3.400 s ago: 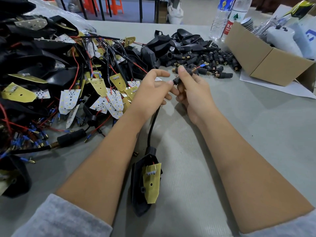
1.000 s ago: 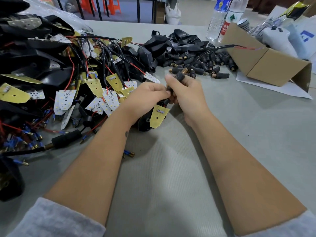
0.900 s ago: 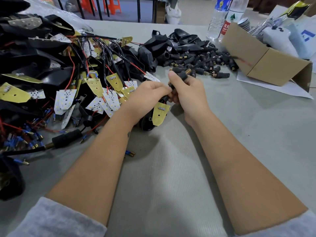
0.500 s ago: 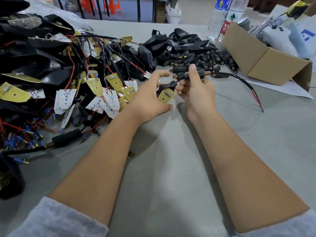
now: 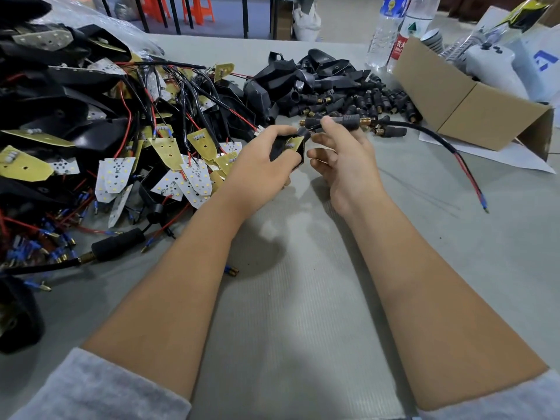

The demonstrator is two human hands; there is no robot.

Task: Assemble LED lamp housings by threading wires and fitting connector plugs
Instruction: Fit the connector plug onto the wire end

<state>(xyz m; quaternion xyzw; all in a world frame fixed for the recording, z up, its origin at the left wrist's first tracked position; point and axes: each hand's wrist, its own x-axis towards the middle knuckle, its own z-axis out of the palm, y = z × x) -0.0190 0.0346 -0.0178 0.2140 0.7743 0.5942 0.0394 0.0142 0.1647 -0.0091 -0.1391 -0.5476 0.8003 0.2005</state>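
Observation:
My left hand grips a small black lamp housing with a yellow LED board inside it, held above the table's middle. My right hand pinches a black connector plug with a brass threaded end, just right of the housing. A black cable leaves the plug to the right and lies on the table, ending in a red wire with a small terminal.
A heap of black housings, LED boards and red and black wires fills the left. Loose black plugs lie behind my hands. A cardboard box and two water bottles stand at the back right.
The housing has been drawn along the cable up to the plug. The cable's free end has swung from the air down onto the table at the right. My left hand now closes on the housing.

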